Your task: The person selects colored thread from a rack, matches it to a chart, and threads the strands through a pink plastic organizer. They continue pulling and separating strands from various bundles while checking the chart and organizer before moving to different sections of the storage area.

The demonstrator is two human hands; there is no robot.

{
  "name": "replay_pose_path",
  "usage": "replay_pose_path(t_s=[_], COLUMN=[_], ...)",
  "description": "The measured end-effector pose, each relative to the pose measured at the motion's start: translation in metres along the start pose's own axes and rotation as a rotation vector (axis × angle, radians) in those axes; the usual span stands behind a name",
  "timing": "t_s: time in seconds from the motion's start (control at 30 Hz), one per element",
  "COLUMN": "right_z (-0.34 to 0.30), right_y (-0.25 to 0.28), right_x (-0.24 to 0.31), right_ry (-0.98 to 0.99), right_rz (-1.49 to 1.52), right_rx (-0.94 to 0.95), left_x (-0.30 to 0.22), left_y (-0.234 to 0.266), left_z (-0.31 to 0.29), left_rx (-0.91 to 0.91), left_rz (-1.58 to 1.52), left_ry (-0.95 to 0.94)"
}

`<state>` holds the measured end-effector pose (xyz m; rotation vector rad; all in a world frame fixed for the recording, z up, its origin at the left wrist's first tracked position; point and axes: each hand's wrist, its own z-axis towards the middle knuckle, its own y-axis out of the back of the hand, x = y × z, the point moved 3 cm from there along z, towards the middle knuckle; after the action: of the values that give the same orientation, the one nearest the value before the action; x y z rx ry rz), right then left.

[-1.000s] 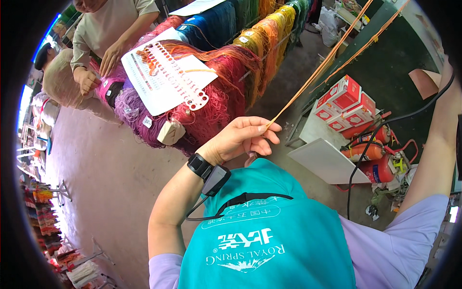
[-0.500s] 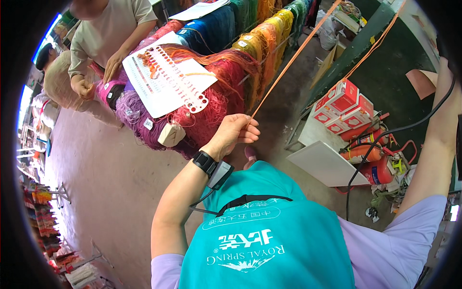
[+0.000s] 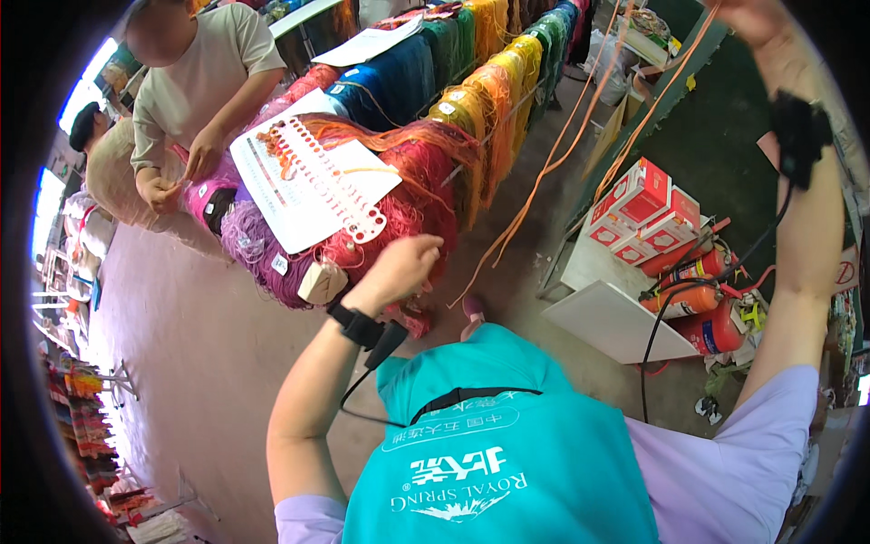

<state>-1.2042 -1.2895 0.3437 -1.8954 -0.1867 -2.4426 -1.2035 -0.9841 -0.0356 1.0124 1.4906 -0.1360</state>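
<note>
Thread (image 3: 545, 172), orange and fine, hangs from the upper edge with its loose ends to the right of the left hand (image 3: 396, 272). The left fingers are curled in narrow, apart from those ends; I cannot tell whether they pinch anything. The right hand (image 3: 759, 23) is raised at the upper edge, some strands meeting its partly cut-off fingers; how firmly these close, I cannot tell.

Strands this slack would probably handle best gathered at one point, under light, even tension, with their ends kept off the yarn, where they could snag.

Close by the left hand, the red yarn (image 3: 419, 168) is fluffy and tangled, the purple yarn (image 3: 249, 231) more tightly bunched. A flat paper sheet (image 3: 263, 186) lies over them, bearing a stiff card (image 3: 364, 224) with holes along its edges. Yellow skeins (image 3: 515, 68) drape in soft folds beyond. To the right, crisp-edged red boxes (image 3: 642, 195) stand on a pale surface (image 3: 577, 269) near rounded, glossy extinguishers (image 3: 702, 299).
</note>
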Motion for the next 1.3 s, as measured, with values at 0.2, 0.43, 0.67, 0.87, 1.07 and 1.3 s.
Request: replay_pose_path(t_s=[0.2, 0.43, 0.67, 0.87, 1.07, 1.3], right_z=[-0.020, -0.042, -0.067, -0.047, -0.013, 0.041], right_y=[-0.036, -0.065, -0.022, -0.099, -0.157, -0.197], right_x=[-0.120, -0.176, -0.261, -0.259, -0.270, -0.288], right_ry=[-0.131, -0.224, -0.407, 0.053, -0.180, 0.150], right_rz=[-0.061, 0.330, 0.106, 0.048, 0.402, -0.123], right_rx=[0.297, 0.299, 0.138, 0.295, 0.347, 0.246], left_x=[-0.126, -0.158, -0.139, -0.138, -0.113, -0.059], left_y=[0.071, 0.039, 0.054, 0.050, 0.088, 0.138], left_z=[-0.014, 0.016, 0.025, 0.032, 0.024, -0.005], left_rx=[-0.364, 0.012, 0.043, 0.077, -0.325, -0.476], left_rz=[-0.262, -0.518, -0.253, -0.059, 0.259, -0.021], left_ry=[-0.530, -0.352, -0.193, -0.184, -0.341, 0.097])
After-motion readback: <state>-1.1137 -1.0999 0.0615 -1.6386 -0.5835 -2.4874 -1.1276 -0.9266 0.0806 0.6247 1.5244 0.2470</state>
